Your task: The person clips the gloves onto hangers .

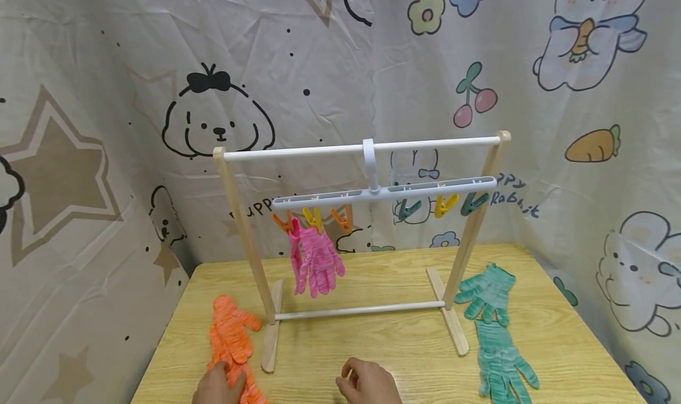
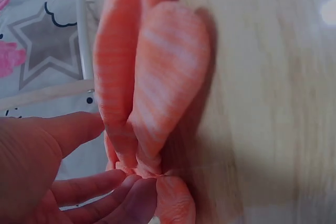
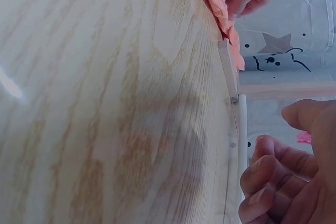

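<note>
My left hand [image 1: 217, 386] touches a pair of orange striped gloves [image 1: 231, 327] lying overlapped on the table's left side. In the left wrist view, its fairly straight fingers [image 2: 100, 187] reach the fabric, with the thumb apart from them at the glove's edge. Low in the middle, my right hand [image 1: 369, 382] hovers near the table, fingers loosely bent and holding nothing. Pink gloves [image 1: 319, 261] hang from a white clip hanger [image 1: 330, 199], near its orange and yellow clothespins [image 1: 313, 219] on the left.
The hanger hooks over a wooden drying rack [image 1: 247, 238] with white rods. Another orange clothespin [image 1: 343, 217] hangs left of centre; green and yellow clothespins [image 1: 446, 205] hang on the right. Two green gloves [image 1: 492, 294] lie on the table [image 1: 372, 345] right of the rack. A patterned curtain surrounds the back.
</note>
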Available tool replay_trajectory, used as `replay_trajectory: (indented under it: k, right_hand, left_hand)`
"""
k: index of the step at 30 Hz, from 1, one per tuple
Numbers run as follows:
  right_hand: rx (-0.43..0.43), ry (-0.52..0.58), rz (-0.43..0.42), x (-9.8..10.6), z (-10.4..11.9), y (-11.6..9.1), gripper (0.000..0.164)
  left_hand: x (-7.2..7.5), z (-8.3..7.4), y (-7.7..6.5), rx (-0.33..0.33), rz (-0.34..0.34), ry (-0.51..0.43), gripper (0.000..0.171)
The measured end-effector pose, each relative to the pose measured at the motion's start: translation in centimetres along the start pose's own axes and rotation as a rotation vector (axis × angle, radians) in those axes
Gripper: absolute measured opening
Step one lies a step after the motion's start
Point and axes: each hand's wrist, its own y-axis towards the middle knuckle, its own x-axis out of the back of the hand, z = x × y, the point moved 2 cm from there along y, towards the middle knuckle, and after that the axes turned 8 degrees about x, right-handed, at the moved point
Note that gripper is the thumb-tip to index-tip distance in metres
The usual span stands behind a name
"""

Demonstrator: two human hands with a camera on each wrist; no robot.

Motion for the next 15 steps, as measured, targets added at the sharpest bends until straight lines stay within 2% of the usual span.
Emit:
replay_trajectory:
  k: [8, 15]
  right_hand:
    - [0.005, -0.024, 0.004, -0.08, -0.01, 0.20, 0.017]
    - [0.006, -0.023, 0.012, -0.05, 0.09, 0.25, 0.017]
  left_hand:
    - [-0.11, 0.34, 0.68, -0.004, 0.033, 0.030, 0.052]
    - [-0.09, 0.21, 1.01, -0.034, 0.105, 0.049, 0.044]
